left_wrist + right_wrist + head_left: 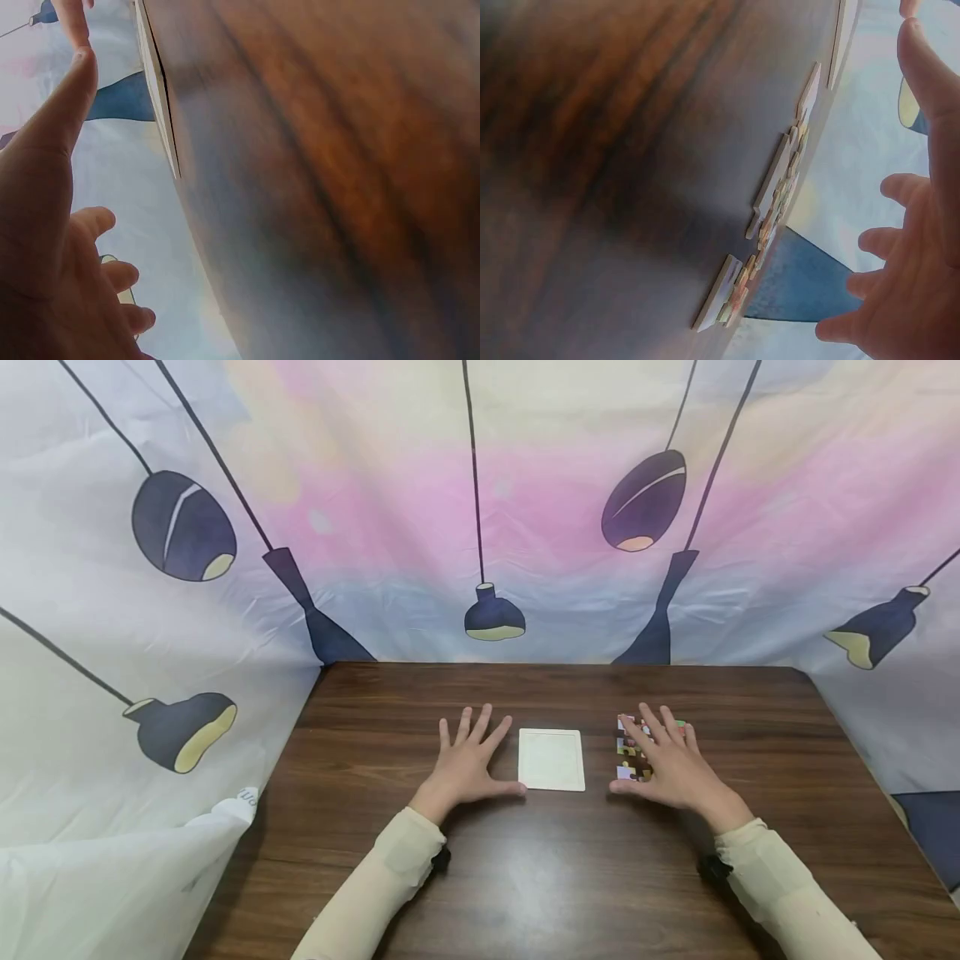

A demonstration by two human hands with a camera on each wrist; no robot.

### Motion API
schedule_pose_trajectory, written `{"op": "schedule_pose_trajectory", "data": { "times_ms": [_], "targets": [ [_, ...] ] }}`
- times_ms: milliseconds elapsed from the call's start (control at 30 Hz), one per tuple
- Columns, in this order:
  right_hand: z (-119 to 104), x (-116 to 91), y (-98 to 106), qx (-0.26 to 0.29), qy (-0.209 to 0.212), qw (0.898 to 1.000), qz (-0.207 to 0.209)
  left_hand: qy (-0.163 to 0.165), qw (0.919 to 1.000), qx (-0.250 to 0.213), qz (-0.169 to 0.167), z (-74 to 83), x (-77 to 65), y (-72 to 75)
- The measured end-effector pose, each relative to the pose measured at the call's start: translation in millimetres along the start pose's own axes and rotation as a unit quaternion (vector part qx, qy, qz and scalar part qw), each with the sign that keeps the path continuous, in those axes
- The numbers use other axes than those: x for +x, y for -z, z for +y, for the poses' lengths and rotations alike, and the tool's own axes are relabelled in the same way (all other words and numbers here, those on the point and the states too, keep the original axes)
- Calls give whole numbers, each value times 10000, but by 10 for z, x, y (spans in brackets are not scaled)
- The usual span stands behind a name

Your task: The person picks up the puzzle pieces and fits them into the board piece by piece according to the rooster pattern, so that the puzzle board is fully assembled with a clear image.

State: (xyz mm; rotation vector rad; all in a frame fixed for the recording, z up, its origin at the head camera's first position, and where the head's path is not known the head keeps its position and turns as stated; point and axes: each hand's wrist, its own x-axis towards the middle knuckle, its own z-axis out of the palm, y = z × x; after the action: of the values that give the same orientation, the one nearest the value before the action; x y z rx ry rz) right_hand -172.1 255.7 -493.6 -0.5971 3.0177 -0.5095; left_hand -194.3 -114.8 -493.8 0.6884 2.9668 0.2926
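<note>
Puzzle pieces (624, 747) lie on the tabletop (525, 877) beneath the right hand (678, 770), a tray (551, 760) between it and the left hand (467, 770); each grip is spread apart.

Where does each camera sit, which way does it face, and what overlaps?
Head: on the head, forward and down at the wooden tabletop, white square tray, jigsaw pieces; both forearms, left hand, right hand show.
Left wrist: worn there, low across tabletop to lamp-print backdrop; left hand shows.
Right wrist: worn there, low past jigsaw pieces to backdrop; right hand shows.
Shared, head and right wrist: jigsaw pieces, right hand.
</note>
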Motion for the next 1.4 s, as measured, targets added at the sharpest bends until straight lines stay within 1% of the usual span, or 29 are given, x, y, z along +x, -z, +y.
{"op": "schedule_pose_trajectory", "data": {
  "times_ms": [133, 267, 367, 467, 533, 600, 667, 800, 900, 1000, 1133, 1400],
  "targets": [
    [14, 55, 0, 110, -60, 9999, -20, -22, 9996, -296, -26, -12, 50, -31],
    [28, 132, -4, 284, -157, 9995, -55, 17, 9964, -838, -154, -28, 115, -87],
    [41, 194, 3, 427, -214, 9989, -44, 10, 9888, -1464, -281, -44, 169, -143],
    [55, 274, 16, 598, -243, 9979, -55, 7, 9802, -1944, -385, -57, 216, -206],
    [66, 337, 30, 702, -247, 9972, -62, -9, 9756, -2167, -354, -52, 239, -245],
    [83, 402, 41, 706, -243, 9972, -57, -30, 9734, -2275, -279, -31, 257, -289],
    [103, 462, 51, 658, -182, 9977, -17, -46, 9737, -2268, -188, 1, 266, -337],
    [158, 557, 58, 525, 82, 9985, 152, 55, 9836, -1798, -92, 72, 256, -447],
    [205, 598, 56, 545, 259, 9979, 224, 148, 9875, -1572, 5, 104, 241, -489],
    [243, 620, 35, 654, 282, 9974, 97, 173, 9870, -1595, 73, 102, 233, -489],
    [269, 638, -3, 747, 218, 9969, -91, 165, 9875, -1565, 30, 70, 231, -482],
    [226, 728, 18, 560, 328, 9977, -206, 158, 9881, -1526, 89, 63, 250, -479]
  ]
}}
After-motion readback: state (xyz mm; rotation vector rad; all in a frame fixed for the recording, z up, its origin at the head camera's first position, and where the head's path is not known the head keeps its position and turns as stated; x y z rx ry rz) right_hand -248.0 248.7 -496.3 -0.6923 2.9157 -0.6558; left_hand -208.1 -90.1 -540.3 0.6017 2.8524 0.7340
